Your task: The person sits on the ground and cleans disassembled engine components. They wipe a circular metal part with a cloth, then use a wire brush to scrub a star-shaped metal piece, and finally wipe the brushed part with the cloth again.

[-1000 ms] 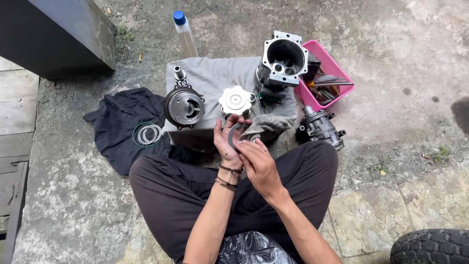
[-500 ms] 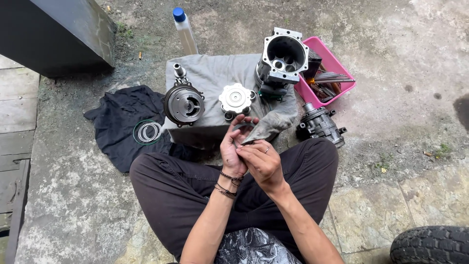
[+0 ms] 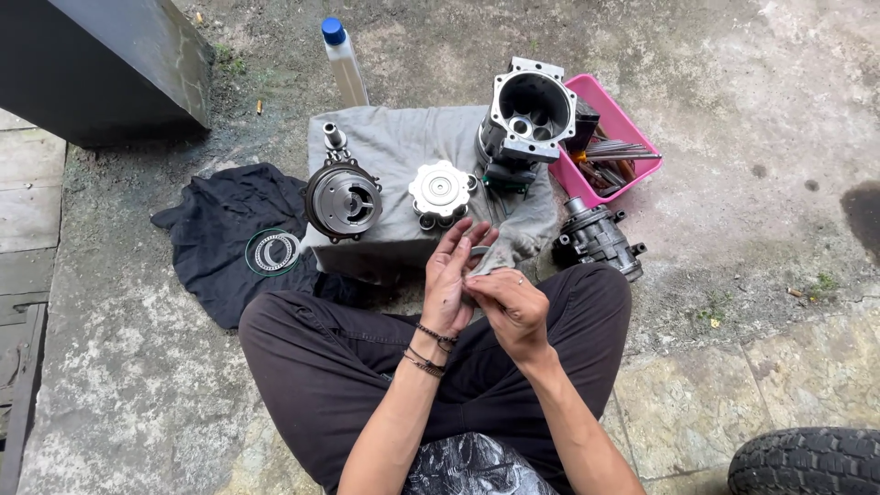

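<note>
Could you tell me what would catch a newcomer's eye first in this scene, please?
Probably the hands: the left hand and right hand meet over the lap, pinching a corner of the grey cloth. On that cloth lie a round dark housing, a pale round plate and a hollow metal casing. A pink tray of tools sits to the right, and a black rag bearing rings to the left.

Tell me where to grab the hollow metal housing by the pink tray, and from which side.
Take the housing by its square flanged rim, probably from above. It rests at the grey cloth's far right corner with its open bore facing up, so the rim's opposite flat edges offer a grip. Come from the left or near side: the pink tray crowds its right. Both hands are busy together now.
</note>
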